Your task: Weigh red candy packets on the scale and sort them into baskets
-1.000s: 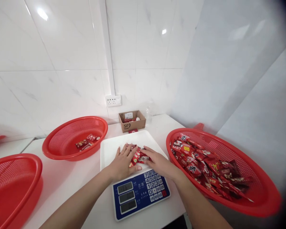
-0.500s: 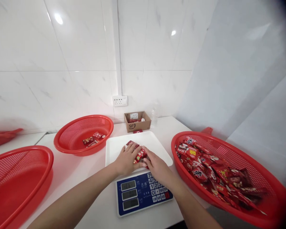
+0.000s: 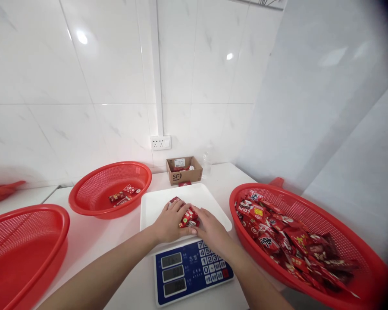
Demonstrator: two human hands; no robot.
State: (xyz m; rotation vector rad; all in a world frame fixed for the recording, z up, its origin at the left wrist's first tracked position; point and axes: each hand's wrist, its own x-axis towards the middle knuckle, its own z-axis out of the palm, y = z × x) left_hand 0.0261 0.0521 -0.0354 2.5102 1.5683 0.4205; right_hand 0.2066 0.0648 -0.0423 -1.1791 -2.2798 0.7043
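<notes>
A small heap of red candy packets (image 3: 187, 216) lies on the white pan (image 3: 210, 202) of a blue electronic scale (image 3: 190, 269). My left hand (image 3: 168, 221) cups the heap from the left, fingers curled round the packets. Pressing in from the other side, my right hand (image 3: 210, 228) is curled against the same heap. The two hands nearly meet over the packets.
A large red mesh basket (image 3: 358, 262) at the right holds many red packets. Another red basket (image 3: 93, 206) at back left holds a few packets. A third red basket (image 3: 29, 249) stands at the near left. A small cardboard box (image 3: 184, 170) and a wall socket (image 3: 161, 142) are behind.
Both hands have drawn closer together, bunching the spread packets into a tighter heap on the scale pan. The view shifted slightly.
</notes>
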